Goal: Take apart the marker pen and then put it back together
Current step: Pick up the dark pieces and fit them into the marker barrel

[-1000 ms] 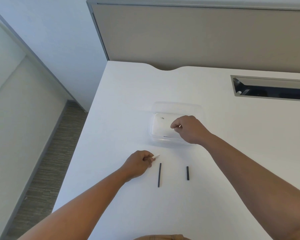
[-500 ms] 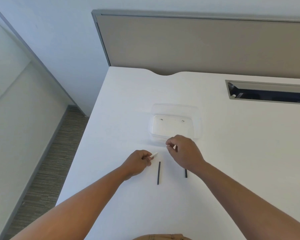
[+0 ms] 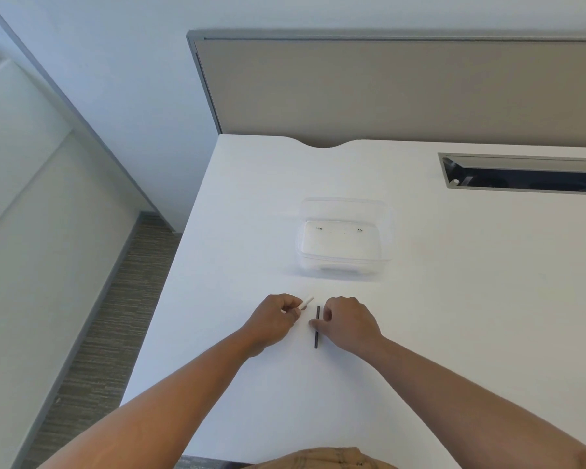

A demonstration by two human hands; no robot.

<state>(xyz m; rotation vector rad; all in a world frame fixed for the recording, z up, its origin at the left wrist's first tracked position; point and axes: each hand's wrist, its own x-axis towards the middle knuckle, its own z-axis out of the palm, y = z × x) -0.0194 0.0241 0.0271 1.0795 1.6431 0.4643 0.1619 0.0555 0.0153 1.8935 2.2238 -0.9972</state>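
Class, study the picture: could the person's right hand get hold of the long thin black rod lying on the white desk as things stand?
Probably yes. The right hand is already at the long thin black rod, its thumb tip touching the rod's middle. Nothing lies between them, and the left hand, holding a small white piece, stays clear to the side.

White marker piece (image 3: 307, 302) pinched in left-hand fingers (image 3: 293, 312); thin black rod (image 3: 317, 327) just beside right-hand fingertips (image 3: 314, 323). Beyond the fingers, clear colourless tray (image 3: 388, 231) on plain white desk (image 3: 454, 299). Beige partition (image 3: 403, 89), grey-streaked carpet (image 3: 115, 316).
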